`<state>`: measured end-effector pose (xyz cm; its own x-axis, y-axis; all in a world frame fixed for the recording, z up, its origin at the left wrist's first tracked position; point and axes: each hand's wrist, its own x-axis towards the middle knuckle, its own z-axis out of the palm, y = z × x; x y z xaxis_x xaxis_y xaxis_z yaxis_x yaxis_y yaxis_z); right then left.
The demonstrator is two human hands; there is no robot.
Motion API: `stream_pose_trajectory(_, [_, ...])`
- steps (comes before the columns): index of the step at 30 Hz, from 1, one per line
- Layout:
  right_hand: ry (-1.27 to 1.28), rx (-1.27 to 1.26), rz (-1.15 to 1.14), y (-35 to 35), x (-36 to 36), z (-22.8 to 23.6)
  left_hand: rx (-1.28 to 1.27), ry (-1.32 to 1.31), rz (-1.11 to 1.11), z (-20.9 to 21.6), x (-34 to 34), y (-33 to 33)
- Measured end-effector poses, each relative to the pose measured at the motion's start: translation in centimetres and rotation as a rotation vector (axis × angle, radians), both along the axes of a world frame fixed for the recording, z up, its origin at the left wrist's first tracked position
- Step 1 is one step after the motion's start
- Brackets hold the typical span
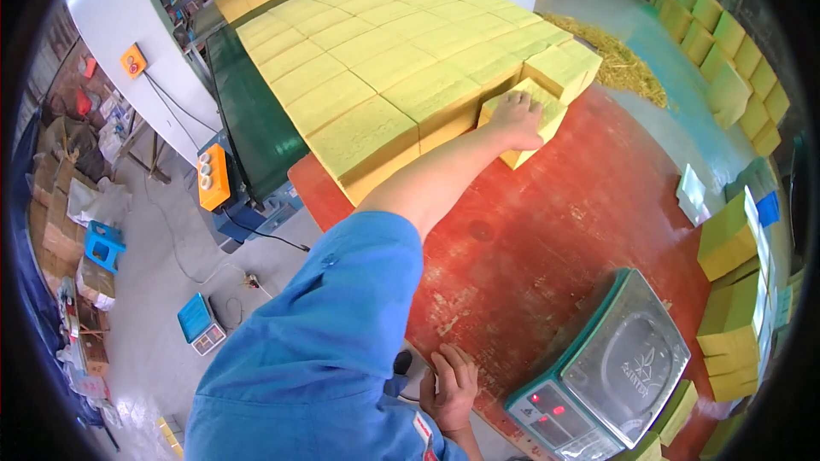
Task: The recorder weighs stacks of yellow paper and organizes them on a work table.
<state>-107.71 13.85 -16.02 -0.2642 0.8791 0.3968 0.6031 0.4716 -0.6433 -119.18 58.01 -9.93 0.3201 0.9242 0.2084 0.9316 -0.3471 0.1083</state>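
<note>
Red painted tabletop, worn (512, 230): spreading beneath the work, its middle lying bare.

Broad sheet of yellow square-cut blocks (367, 43): covering the far left of the tabletop; a corner block (564, 68) is sitting at its right end.

Green-rimmed electronic scale with a clear-covered metal platform (623, 367): standing near the lower right edge, its display glowing red.

Single yellow block, dry-looking and compressed (550, 111): standing just beside the sheet's near edge, below the corner block, under the left hand (517, 122).

Left hand: grasping that block from above, thumb lying toward the near side; the firmness is not showing.

Right hand (451, 388): resting, fingers bent, at the tabletop's near edge; whether it is gripping the edge, cannot tell.

Handling, as judged: good practice is keeping pressure even across the block, steering its corners clear of the neighbouring blocks, and supporting its base whenever it is leaving the surface, since crumbling seems likely.
</note>
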Motion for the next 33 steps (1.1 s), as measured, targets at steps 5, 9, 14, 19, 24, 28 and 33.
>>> stream_pose_trajectory(5, [0.313,-0.104,0.083,-0.9,0.9,-0.7,0.051,0.012,-0.242,-0.5,0.1,-11.7])
stream_pose_trajectory(9, [0.840,-1.011,0.303,-7.7,1.9,-1.7,0.023,-0.118,-0.399,0.7,-2.1,-26.0])
stream_pose_trajectory(14, [1.551,-1.290,0.241,-7.5,1.4,-5.9,-0.133,0.012,-0.334,6.1,-2.1,-38.1])
stream_pose_trajectory(19, [1.653,-1.297,0.217,-8.6,1.0,-2.2,-0.259,-0.140,-0.136,4.4,-2.0,-43.6])
stream_pose_trajectory(24, [0.805,-0.725,0.286,-11.0,6.6,3.7,-0.621,-1.288,0.052,1.8,-4.0,-47.8])
stream_pose_trajectory(28, [0.354,0.071,0.098,-9.5,14.3,11.7,-0.907,-2.172,-0.103,4.5,3.6,-46.8])
stream_pose_trajectory(33, [-0.101,0.408,-0.257,-5.1,21.3,18.3,-1.065,-2.206,-0.436,7.5,18.9,-40.9])
